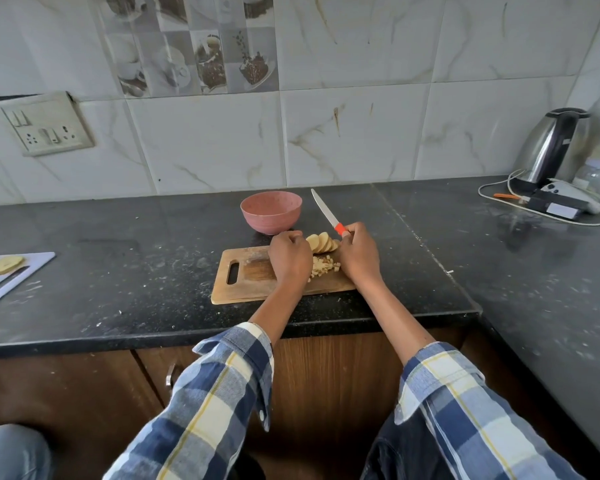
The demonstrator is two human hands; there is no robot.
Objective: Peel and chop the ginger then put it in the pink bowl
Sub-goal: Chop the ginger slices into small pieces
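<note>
A wooden cutting board lies on the black counter. On it sit a row of pale ginger slices and a small heap of diced ginger. My left hand rests on the board with fingers curled beside the slices; whether it grips any of them is hidden. My right hand holds a knife by its orange handle, blade raised and pointing away toward the wall. The pink bowl stands just behind the board; no ginger shows in it.
A white board with ginger pieces and a knife lies at the left edge. A steel kettle, cables and small devices occupy the far right. A switch panel is on the tiled wall. The counter turns a corner on the right.
</note>
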